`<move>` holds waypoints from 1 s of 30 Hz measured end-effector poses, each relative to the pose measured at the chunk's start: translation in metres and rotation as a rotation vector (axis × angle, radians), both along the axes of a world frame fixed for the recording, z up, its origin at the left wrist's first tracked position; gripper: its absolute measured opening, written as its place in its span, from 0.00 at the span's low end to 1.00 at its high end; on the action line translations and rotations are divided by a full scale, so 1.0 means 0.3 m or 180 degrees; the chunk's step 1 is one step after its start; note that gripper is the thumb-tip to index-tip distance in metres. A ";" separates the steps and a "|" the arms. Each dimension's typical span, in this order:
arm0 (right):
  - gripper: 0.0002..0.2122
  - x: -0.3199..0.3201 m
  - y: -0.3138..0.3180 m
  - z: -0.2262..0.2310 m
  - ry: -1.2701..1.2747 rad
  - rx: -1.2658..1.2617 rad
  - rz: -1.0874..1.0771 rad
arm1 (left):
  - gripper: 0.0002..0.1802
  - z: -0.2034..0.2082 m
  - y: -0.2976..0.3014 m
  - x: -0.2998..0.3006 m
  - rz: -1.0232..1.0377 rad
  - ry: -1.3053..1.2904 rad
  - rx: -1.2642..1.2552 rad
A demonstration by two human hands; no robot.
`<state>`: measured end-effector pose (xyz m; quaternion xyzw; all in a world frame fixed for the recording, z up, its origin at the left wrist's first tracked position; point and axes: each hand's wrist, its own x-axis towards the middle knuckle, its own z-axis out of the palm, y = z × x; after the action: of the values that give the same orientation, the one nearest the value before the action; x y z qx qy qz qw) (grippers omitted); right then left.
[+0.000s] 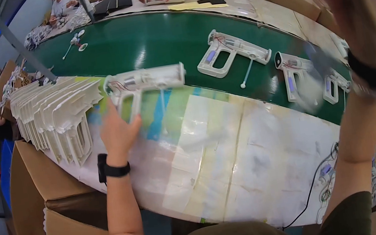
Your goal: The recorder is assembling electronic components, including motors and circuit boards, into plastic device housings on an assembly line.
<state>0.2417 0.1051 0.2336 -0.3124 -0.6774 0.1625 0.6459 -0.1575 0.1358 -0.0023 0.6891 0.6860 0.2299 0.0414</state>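
Note:
My left hand [119, 131] grips a white gun-shaped plastic shell [145, 82] by its handle, holding it above the near edge of the green conveyor belt [156, 43]. Red wires and a small motor show inside the shell. My right hand [352, 7] is raised high at the right and badly blurred; whether it holds anything I cannot tell. A black band sits on each wrist. On the belt lie an open shell half [231, 51] with a thin white rod and two further shell halves [297, 78] at the right.
A row of stacked white shell halves [57, 116] stands left of my left hand. Cardboard boxes [47, 189] sit below them. A taped pale work surface [253, 156] lies in front. Wired parts [327, 176] lie at lower right. Other people work across the belt.

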 end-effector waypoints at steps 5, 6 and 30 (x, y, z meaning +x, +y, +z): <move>0.19 0.054 -0.315 -0.166 -0.0609 -0.0319 0.1721 | 0.48 -0.026 0.367 0.041 -0.0272 0.0186 0.0546; 0.19 0.041 -0.375 -0.183 -0.0805 -0.0255 0.1463 | 0.48 -0.037 0.452 0.076 -0.0388 0.0151 0.0462; 0.19 -0.094 -0.795 -0.365 -0.1467 -0.0652 -0.0359 | 0.28 -0.117 0.398 -0.488 0.0257 0.5104 0.1220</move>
<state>0.2135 -0.1334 0.1241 -0.4422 -0.7682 0.1185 0.4475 -0.3039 0.2551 -0.0373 0.6140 0.4804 -0.2174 -0.5873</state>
